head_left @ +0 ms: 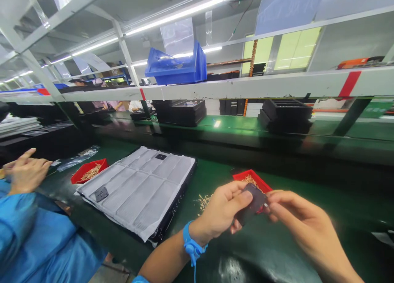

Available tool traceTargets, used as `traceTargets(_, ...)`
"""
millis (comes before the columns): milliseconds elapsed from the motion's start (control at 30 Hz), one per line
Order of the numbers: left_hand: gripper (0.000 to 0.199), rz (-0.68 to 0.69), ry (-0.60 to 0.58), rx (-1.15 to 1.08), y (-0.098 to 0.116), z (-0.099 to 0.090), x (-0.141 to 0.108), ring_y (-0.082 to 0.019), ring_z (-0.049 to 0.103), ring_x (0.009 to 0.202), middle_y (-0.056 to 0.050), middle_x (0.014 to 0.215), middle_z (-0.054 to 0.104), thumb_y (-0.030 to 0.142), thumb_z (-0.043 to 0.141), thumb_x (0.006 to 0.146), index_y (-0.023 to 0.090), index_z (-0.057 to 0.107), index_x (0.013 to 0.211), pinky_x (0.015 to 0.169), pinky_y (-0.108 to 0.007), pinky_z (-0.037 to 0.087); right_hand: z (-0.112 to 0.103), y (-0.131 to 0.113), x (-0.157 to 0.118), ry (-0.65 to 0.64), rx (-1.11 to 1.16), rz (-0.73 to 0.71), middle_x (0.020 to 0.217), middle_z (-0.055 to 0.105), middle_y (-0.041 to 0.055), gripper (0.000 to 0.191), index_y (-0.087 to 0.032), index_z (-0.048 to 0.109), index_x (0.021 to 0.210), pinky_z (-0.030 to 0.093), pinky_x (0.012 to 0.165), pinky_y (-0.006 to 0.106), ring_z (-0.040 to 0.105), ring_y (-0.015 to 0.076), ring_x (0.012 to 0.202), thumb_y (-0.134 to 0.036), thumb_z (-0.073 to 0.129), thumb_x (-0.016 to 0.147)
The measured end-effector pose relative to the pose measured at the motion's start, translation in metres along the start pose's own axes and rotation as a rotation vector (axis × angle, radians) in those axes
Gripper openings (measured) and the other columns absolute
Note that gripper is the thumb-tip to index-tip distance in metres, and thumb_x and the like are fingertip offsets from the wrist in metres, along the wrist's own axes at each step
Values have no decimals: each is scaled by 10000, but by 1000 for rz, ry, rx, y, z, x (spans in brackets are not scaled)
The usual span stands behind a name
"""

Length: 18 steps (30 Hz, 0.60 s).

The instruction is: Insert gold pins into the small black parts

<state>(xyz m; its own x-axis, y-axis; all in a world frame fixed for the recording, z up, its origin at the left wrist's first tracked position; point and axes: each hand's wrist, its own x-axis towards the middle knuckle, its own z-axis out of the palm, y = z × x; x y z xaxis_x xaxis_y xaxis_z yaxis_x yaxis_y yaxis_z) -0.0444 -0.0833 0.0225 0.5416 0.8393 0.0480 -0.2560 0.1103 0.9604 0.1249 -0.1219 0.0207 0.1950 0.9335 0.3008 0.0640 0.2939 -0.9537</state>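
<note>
We see a green surface point(277, 242) running the full width, with a white shelf rail point(246, 86) above its far edge. A blue bin point(177, 67) sits on that shelf; black tray stacks point(181, 110) sit on the far green strip below it.

Near the surface's left end lies a large black tray covered by a white quilted sheet point(138, 188), with two small dark parts point(101, 193) on the sheet. A red dish point(89, 171) of thin tan pins sits just beside the sheet's far-left corner. A co-worker's blue sleeve point(37, 233) and hand point(26, 172) show at the left edge.

Our hands are over the near-middle of the surface. A second red dish point(251, 180) sits just behind them, with loose pins point(203, 201) scattered beside it.

Left hand point(220, 211), blue wrist strap point(191, 246): fingers closed on a small dark flat part point(254, 201), thumb on top. Right hand point(303, 225): fingers narrow, pinching the part's right end. The part is off the surface, held between both hands, overlapping the near edge of the red dish in view.
</note>
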Motion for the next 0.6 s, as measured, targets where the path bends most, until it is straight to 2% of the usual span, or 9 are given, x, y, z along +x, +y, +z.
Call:
traceTargets(100,519,39,68,97,0,3,-2,-26,408,334,21,664,589,588,660,824,131,603,1061,288,-122,294,2,3,2,-112,102,76,613,644,6,267,-200,730,711,550,509,254,594,150,470,-457,781,763)
traceTargets(233,478,104,117,134,0,8,-6,-27,407,366,-1,682,611,571,632,854,132,598,1040,318,-126,295,1,11,4,-227,169,74,632,678,36,229,-184,751,738,566,493,286,615,173,454,-407,780,783)
traceTargets(333,383,186,118,188,-3,9,-11,-38,424,397,-7,684,623,499,594,907,140,601,1041,351,-134,315,-1,14,4,-223,179,54,625,676,32,179,-198,753,738,567,505,277,621,176,484,-366,777,794)
traceTargets(467,245,321,151,422,-6,9,-18,-83,543,482,-17,724,674,361,528,969,174,608,1105,433,-168,413,0,11,2,-209,119,17,585,647,27,209,-196,730,684,554,517,276,607,183,506,-379,783,773)
traceTargets(600,193,476,160,630,-5,11,-23,-152,691,747,-28,874,727,235,510,974,204,601,1142,686,-236,549,5,2,-5,-88,54,53,580,629,17,254,-204,710,660,529,529,258,584,174,516,-429,779,754)
